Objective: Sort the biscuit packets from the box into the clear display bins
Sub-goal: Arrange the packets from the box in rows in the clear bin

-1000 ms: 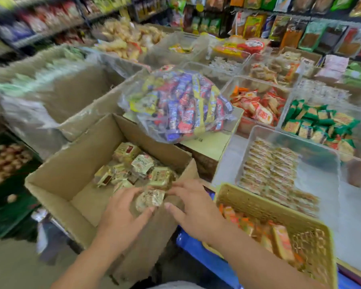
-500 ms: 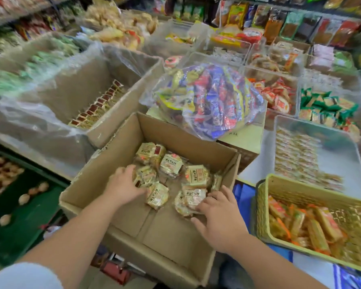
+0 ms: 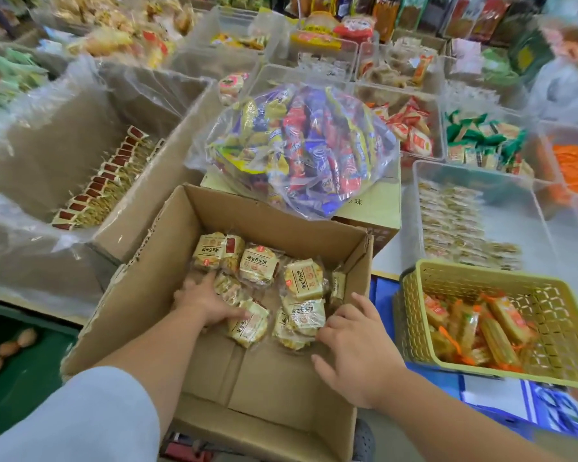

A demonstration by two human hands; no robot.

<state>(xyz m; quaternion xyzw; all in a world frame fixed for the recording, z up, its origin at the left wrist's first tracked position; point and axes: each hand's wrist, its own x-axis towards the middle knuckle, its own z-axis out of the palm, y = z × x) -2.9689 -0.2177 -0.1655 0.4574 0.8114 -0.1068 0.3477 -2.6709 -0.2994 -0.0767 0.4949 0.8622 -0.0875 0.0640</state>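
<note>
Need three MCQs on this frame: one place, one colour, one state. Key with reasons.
1. The packets lie: A in the box; B on the floor; C on a shelf.
2. The basket is: A red; B yellow; C black.
3. The left hand and right hand: A grip the basket; B hang outside the box; C touch packets in the box.

A: the packets sit on the box's bottom.
B: its lattice walls are yellow.
C: fingers of both hands reach the packets.
</note>
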